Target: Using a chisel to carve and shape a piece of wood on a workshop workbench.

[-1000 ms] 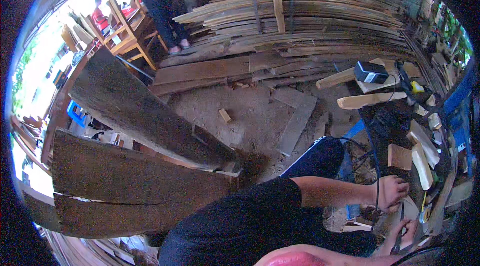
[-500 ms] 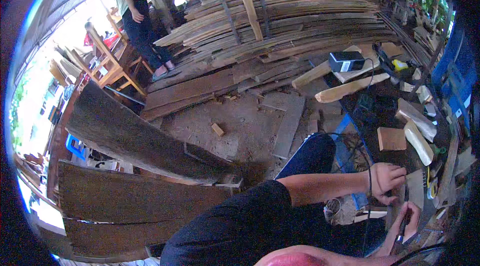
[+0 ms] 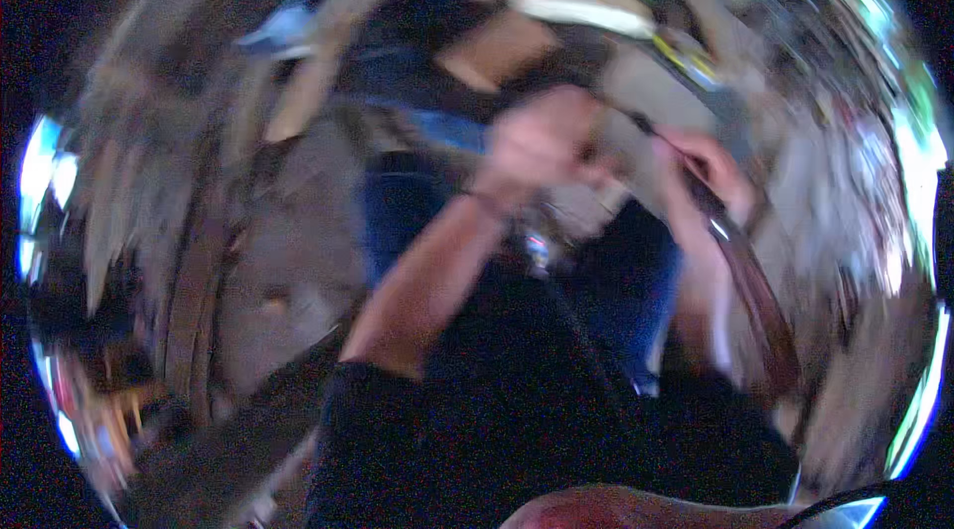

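The view is heavily smeared, so only broad shapes can be read. Taking the left hand (image 3: 542, 147) as the landmark: far to its left lie blurred planks (image 3: 189, 261) on the ground, and up-left of it a pale wood strip (image 3: 308, 92) slants. The left hand itself sits mid-frame, fingers curled in a clenched grip; something small seems enclosed in it, but I cannot tell what. Just above it lies a tan wood block (image 3: 497, 47). Directly right, nearly touching, is the right hand (image 3: 711, 171), its grip pinched round a thin dark rod (image 3: 686, 166) that runs from near the left hand's knuckles down to the right. Whether the left hand also touches the rod is unclear. Below both hands are the person's dark shirt and blue trousers (image 3: 407, 221).

The rod looks slim, stiff and light, probably a hand tool; it should handle easily with one hand. A hold near mid-length, where the right hand has it, seems sound, with the left steadying the upper end.
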Motion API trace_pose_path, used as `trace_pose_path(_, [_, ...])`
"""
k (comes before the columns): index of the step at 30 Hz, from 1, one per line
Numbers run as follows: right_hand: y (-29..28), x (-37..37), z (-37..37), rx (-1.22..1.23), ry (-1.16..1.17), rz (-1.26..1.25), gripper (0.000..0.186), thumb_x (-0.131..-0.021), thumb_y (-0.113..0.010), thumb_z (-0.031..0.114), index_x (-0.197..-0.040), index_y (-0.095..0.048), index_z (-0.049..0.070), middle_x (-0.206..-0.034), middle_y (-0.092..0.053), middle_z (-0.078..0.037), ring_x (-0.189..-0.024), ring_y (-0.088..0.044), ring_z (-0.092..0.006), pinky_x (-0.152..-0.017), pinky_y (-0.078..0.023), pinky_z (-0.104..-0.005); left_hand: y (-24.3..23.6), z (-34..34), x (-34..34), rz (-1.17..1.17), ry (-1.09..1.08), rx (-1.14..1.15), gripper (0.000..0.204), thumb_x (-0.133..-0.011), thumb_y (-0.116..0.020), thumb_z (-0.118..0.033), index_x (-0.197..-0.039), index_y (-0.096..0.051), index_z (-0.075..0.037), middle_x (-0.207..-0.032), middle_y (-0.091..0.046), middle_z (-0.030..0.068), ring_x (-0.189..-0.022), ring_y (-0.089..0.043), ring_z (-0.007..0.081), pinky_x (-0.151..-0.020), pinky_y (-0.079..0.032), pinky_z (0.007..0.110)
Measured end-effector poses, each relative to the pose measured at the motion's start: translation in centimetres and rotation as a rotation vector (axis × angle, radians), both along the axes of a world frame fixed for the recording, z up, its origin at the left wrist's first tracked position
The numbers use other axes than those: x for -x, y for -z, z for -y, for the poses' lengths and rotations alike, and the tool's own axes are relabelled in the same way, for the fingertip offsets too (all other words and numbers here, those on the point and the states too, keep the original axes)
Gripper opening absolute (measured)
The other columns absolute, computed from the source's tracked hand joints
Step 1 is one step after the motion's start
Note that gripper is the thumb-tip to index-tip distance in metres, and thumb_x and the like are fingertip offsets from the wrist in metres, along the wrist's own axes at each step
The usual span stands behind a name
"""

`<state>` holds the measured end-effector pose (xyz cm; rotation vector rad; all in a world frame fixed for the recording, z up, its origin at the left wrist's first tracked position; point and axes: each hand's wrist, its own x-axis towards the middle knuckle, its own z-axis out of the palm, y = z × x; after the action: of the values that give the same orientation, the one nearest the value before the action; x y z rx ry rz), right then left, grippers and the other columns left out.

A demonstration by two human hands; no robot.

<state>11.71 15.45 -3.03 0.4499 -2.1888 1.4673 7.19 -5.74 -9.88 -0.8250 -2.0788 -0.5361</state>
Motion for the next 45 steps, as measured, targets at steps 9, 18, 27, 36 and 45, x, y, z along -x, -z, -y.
trace_pose_path(9, [0.6,0.1,0.9,-0.098,0.008,-0.134,0.016,-0.081,-0.076,-0.002,-0.08,-0.06,-0.002,-0.088,-0.071,-0.015,-0.087,-0.072,-0.0217,-0.071,-0.056,-0.0297,-2.2,-2.0,-0.3,-0.036,-0.032,-0.058,0.04,-0.072,-0.076,-0.035,-0.091,-0.06,-0.004,-0.089,-0.059,0.0118,-0.074,-0.065,0.0292,-0.063,-0.056,0.035])
trace_pose_path(18, [-0.9,-0.7,0.4,-0.164,0.079,-0.102,0.017,-0.08,-0.076,0.0,-0.077,-0.06,-0.001,-0.082,-0.071,-0.013,-0.079,-0.073,-0.0199,-0.068,-0.055,-0.03,-2.1,-1.8,-0.6,-0.018,-0.059,-0.073,0.042,-0.073,-0.076,-0.036,-0.091,-0.058,-0.002,-0.089,-0.059,0.0124,-0.072,-0.064,0.0292,-0.061,-0.055,0.035])
trace_pose_path(27, [-1.1,0.5,0.7,-0.047,0.046,-0.11,0.017,-0.081,-0.078,0.001,-0.077,-0.061,0.001,-0.085,-0.072,-0.012,-0.076,-0.07,-0.0141,-0.065,-0.053,-0.0267,-1.8,-1.7,-0.5,-0.066,-0.083,-0.058,0.043,-0.073,-0.076,-0.037,-0.091,-0.059,-0.002,-0.087,-0.059,0.0128,-0.071,-0.064,0.0292,-0.061,-0.055,0.035])
trace_pose_path(36, [-1.2,-0.9,2.4,-0.168,0.022,-0.112,0.016,-0.078,-0.078,0.0,-0.078,-0.062,0.0,-0.086,-0.071,-0.014,-0.08,-0.072,-0.0229,-0.071,-0.055,-0.0312,-2.0,-1.2,-0.4,0.001,-0.003,-0.089,0.036,-0.075,-0.073,-0.032,-0.092,-0.06,-0.003,-0.087,-0.059,0.013,-0.071,-0.063,0.0293,-0.061,-0.055,0.035])
trace_pose_path(45, [-3.1,3.0,-0.8,-0.139,-0.117,-0.02,0.013,-0.079,-0.079,0.001,-0.087,-0.069,-0.001,-0.1,-0.073,-0.014,-0.095,-0.069,-0.0181,-0.084,-0.055,-0.0313,-1.8,-1.5,-0.4,-0.055,-0.051,-0.129,0.026,-0.071,-0.068,-0.017,-0.091,-0.058,-0.003,-0.082,-0.058,0.0143,-0.067,-0.062,0.0307,-0.06,-0.054,0.036])
